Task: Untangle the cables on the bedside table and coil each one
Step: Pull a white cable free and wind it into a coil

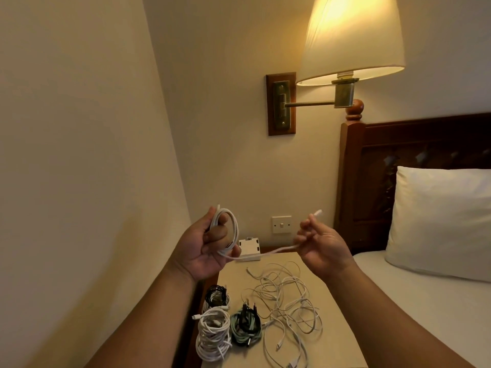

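Note:
My left hand [210,245] holds up a small coil of white cable [233,229], fingers curled round its loops. The free end of that cable runs right to my right hand [321,245], which pinches it near the plug; the plug tip sticks up past the fingers. Both hands hover above the bedside table [337,325]. On the table lies a loose tangle of white cables [289,304]. At its left edge sit coiled bundles: a black one [216,294], a white one [212,333] and a green-and-black one [245,328].
A white box [249,249] stands at the back of the table by the wall. A wall switch [281,224] is behind it. A lit wall lamp [350,41] hangs above. The bed with a white pillow [438,221] and dark headboard [414,144] lies to the right.

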